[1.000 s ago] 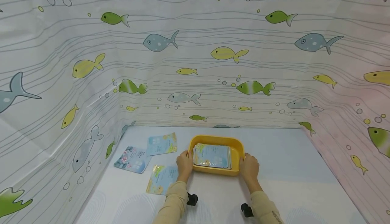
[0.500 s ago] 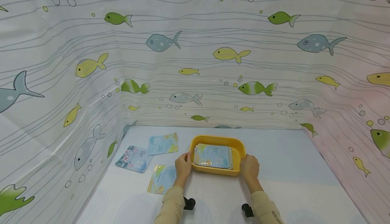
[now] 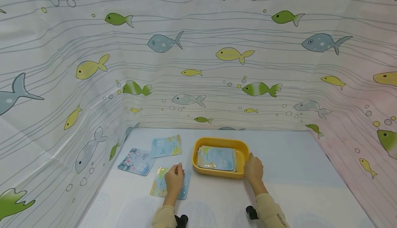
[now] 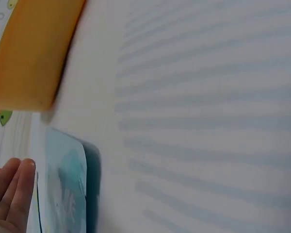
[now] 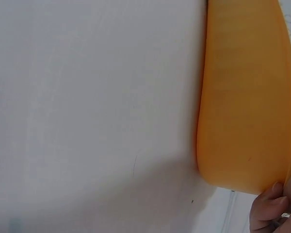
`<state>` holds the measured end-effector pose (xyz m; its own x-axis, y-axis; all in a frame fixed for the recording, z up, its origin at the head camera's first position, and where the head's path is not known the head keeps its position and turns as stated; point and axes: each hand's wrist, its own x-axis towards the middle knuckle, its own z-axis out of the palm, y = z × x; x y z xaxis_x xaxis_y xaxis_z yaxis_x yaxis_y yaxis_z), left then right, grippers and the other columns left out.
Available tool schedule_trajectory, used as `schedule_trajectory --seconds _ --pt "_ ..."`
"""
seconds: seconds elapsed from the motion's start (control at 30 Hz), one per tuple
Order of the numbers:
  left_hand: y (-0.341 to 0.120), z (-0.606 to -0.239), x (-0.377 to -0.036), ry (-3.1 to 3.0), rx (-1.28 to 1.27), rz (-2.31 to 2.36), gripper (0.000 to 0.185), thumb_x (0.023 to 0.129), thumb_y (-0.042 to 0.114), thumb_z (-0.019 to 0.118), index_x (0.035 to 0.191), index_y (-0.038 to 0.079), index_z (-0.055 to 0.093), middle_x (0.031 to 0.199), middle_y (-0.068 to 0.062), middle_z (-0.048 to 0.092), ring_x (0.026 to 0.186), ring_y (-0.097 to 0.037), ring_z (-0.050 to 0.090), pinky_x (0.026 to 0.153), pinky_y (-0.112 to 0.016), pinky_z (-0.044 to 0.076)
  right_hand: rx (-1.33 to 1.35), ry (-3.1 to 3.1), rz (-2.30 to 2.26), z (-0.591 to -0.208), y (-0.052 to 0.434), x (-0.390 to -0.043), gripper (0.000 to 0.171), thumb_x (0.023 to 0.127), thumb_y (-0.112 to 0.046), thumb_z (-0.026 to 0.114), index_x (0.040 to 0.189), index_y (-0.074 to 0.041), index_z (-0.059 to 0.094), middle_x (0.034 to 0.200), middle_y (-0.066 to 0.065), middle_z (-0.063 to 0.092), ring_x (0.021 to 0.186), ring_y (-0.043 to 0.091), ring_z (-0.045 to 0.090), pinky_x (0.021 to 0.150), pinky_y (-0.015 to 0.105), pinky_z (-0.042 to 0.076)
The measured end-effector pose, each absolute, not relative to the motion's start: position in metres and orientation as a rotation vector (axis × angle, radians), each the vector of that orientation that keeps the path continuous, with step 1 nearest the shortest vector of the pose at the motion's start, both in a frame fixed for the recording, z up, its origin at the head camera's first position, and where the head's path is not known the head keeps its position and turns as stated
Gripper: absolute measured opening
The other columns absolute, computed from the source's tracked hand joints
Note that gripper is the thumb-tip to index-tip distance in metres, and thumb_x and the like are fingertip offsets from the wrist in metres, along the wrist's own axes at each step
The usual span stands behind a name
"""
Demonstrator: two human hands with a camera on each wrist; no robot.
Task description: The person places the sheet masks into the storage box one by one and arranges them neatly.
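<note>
Our right hand grips the yellow tray's right rim, the stacked packets just left of it, while our left hand rests relaxed on a counter packet whose print is unreadable.

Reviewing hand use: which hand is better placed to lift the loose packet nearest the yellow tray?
Left. The left hand already lies over that packet, while the right hand rests against the yellow tray on its far side.
</note>
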<state>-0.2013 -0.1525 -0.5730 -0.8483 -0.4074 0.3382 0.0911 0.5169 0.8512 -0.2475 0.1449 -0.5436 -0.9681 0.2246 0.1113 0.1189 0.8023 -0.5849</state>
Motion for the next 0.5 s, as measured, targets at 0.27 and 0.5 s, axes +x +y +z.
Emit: schedule_trajectory --seconds 0.27,0.5 --pt "-0.189 -0.578 -0.175 -2.301 0.364 -1.196 0.026 0.095 0.016 0.055 0.089 -0.007 0.066 0.062 -0.008 0.066 0.044 -0.007 0.057 0.047 -0.018 0.047 -0.269 -2.796 0.919 -0.544 0.144 -0.247 0.026 0.087 0.000 0.055 0.109 0.013 0.058 0.087 0.029 0.060 0.075 0.042 0.062 0.058 0.049 0.052" --pt "-0.218 -0.579 -0.159 -2.293 0.361 -1.080 0.020 0.091 0.008 0.058 0.085 -0.009 0.066 0.056 -0.008 0.063 0.041 -0.007 0.054 0.041 -0.019 0.044 -0.302 -2.796 0.947 -0.542 0.144 -0.245 0.015 0.086 0.001 0.052 0.089 0.013 0.060 0.076 0.022 0.058 0.064 0.029 0.055 0.053 0.042 0.049"
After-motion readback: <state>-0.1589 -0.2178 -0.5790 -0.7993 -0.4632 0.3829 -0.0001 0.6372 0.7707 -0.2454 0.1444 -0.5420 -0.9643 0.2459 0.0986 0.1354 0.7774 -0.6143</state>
